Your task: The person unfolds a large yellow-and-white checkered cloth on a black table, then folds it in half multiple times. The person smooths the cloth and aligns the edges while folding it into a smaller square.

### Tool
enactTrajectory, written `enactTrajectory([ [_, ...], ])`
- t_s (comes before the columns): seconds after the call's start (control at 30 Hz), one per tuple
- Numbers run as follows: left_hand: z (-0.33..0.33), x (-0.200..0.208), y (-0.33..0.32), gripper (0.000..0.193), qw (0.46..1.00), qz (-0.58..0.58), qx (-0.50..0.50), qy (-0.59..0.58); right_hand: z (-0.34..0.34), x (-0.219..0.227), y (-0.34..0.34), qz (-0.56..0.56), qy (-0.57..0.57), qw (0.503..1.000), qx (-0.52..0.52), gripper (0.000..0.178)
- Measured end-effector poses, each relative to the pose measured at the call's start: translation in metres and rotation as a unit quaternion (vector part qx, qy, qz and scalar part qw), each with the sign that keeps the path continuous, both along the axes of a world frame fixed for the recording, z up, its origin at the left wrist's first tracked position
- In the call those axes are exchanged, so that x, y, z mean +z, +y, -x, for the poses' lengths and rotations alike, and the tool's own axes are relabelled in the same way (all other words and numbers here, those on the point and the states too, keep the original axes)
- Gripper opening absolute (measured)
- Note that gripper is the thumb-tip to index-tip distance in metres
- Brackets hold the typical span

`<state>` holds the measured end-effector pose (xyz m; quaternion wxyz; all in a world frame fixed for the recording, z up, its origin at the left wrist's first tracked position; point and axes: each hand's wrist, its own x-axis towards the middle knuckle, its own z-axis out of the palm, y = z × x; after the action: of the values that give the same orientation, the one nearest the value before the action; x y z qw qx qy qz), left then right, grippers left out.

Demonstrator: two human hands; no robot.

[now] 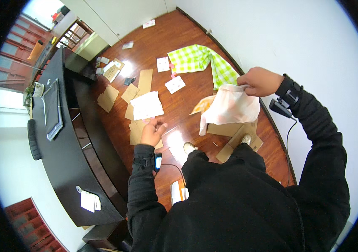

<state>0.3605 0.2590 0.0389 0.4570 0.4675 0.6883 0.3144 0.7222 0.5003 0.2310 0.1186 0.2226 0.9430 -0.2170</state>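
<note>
My right hand pinches the upper edge of a thin, whitish, pink-tinged cloth, which hangs down over flat cardboard. Whether it is fabric or a soft plastic sheet is hard to say. Just behind it, an orange-patterned piece shows in part. A green-and-white checked cloth is spread on the floor beyond, running close to my right hand. My left hand is loosely curled with fingers apart and nothing visible in it. Near its fingertips lies a white patterned sheet on cardboard.
Cardboard pieces lie scattered over the wooden floor. White printed cards lie beside the checked cloth. A dark desk stands along the left, and a white wall rises at right. Another cardboard sheet lies by my feet.
</note>
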Motion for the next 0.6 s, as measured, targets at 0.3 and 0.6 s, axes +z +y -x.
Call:
enactTrajectory([
  [0.3,-0.049,0.211,0.074,0.057,0.924,-0.309,-0.183,0.128,0.085,0.166,-0.049,-0.070,-0.063,0.987,0.134,0.020],
  [0.6,-0.087,0.262,0.115,0.044,0.965,-0.198,-0.172,-0.024,0.113,0.216,-0.013,-0.056,0.044,0.979,0.189,0.018],
])
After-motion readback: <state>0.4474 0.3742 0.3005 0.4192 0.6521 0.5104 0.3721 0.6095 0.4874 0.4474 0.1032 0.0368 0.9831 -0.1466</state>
